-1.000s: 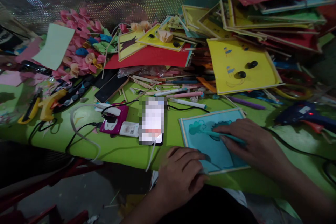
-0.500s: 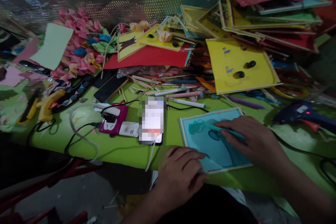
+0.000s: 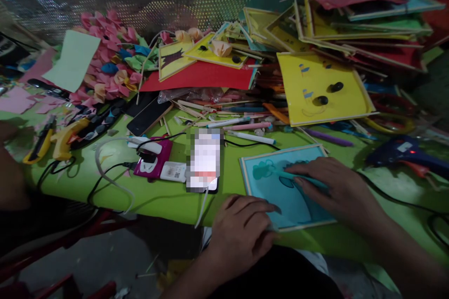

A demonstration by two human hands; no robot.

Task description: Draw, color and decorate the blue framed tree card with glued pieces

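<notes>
With my right hand (image 3: 326, 182) pinching the teal pen (image 3: 286, 175) over the blue framed panel (image 3: 261, 194) on the green table (image 3: 159, 203), a hard stroke could skew it and mar the drawing (image 3: 262, 171) if my left hand (image 3: 242, 229), whose hold I can't tell, slips from the near-left corner.

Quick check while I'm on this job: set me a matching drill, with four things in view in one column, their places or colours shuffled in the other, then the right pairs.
Things:
1. Teal pen
2. Left hand
3. Power strip
4. Glue gun with the red light

Places or colours:
A. Purple and white
B. Dark blue, at the right of the table
C. Held in the right hand
D. At the near left corner of the blue framed picture

Pairs: 1-C, 2-D, 3-A, 4-B
</notes>
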